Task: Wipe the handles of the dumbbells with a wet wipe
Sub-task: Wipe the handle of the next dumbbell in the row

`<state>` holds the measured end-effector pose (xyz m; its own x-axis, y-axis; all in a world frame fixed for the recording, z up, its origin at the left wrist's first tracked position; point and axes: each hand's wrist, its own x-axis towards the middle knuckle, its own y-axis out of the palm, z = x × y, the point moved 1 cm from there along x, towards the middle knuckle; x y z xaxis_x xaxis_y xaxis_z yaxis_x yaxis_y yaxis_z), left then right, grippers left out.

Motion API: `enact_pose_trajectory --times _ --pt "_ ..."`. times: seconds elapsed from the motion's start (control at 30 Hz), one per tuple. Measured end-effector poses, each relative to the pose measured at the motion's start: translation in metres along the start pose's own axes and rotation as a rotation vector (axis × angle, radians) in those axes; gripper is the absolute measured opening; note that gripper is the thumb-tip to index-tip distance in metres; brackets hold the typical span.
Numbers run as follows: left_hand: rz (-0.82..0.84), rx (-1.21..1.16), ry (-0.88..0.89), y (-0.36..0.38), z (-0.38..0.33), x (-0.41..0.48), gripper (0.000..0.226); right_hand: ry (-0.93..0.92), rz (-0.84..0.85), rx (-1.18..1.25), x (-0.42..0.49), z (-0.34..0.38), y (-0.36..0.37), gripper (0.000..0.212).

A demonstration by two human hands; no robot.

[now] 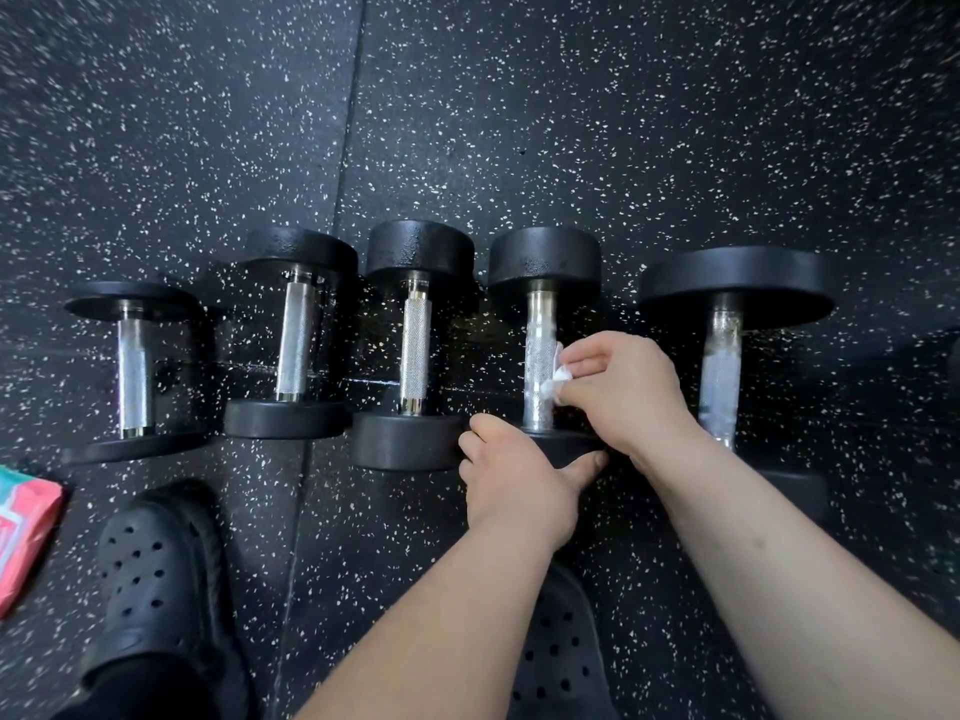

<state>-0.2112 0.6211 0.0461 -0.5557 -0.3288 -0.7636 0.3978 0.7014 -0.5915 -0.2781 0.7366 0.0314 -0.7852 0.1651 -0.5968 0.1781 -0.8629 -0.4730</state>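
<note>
Several black dumbbells with knurled chrome handles lie in a row on the speckled rubber floor. My right hand pinches a white wet wipe against the right side of the fourth dumbbell's handle. My left hand grips the near weight head of that same dumbbell, thumb on its right. The largest dumbbell's handle at the far right looks wet. Three more handles to the left look dry.
A pink and teal wipe packet lies at the left edge. Black perforated clogs stand on the floor below the dumbbells, one partly hidden under my arms. Seams run through the floor mats.
</note>
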Motion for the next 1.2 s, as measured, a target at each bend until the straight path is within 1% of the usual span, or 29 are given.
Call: enact_pose_trajectory --times 0.17,0.37,0.57,0.7,0.77,0.9,0.97,1.07,1.13,1.2 --pt "-0.001 -0.001 0.009 0.000 0.000 -0.001 0.106 -0.216 -0.009 -0.181 -0.003 0.002 -0.001 0.012" --pt "-0.001 0.007 0.013 0.000 0.000 -0.001 0.099 -0.390 -0.060 -0.327 -0.008 -0.001 0.005 0.011" --pt "-0.009 0.032 0.014 0.000 0.000 0.000 0.090 -0.513 -0.045 -0.390 -0.011 0.002 0.011 0.021" --pt "-0.002 0.027 0.017 -0.001 0.000 0.000 0.085 -0.644 0.015 -0.531 -0.007 0.012 0.020 0.009" --pt "0.001 0.015 0.016 -0.001 0.000 0.000 0.089 -0.662 0.047 -0.567 -0.004 0.011 0.014 0.009" --pt "0.007 -0.008 0.017 0.000 0.000 -0.001 0.102 -0.675 0.119 -0.585 0.000 -0.002 -0.001 0.026" --pt "0.007 -0.004 0.024 -0.001 0.001 -0.002 0.103 -0.692 0.103 -0.569 0.001 -0.004 -0.004 0.025" --pt "0.003 0.003 0.019 -0.001 0.001 -0.002 0.106 -0.695 0.060 -0.579 0.002 0.002 -0.001 0.017" --pt "-0.002 0.006 0.012 -0.001 0.000 -0.002 0.106 -0.729 0.056 -0.618 0.002 0.008 0.004 0.013" --pt "0.000 0.009 0.012 -0.002 -0.001 -0.002 0.103 -0.726 0.084 -0.701 0.002 0.014 0.010 0.015"
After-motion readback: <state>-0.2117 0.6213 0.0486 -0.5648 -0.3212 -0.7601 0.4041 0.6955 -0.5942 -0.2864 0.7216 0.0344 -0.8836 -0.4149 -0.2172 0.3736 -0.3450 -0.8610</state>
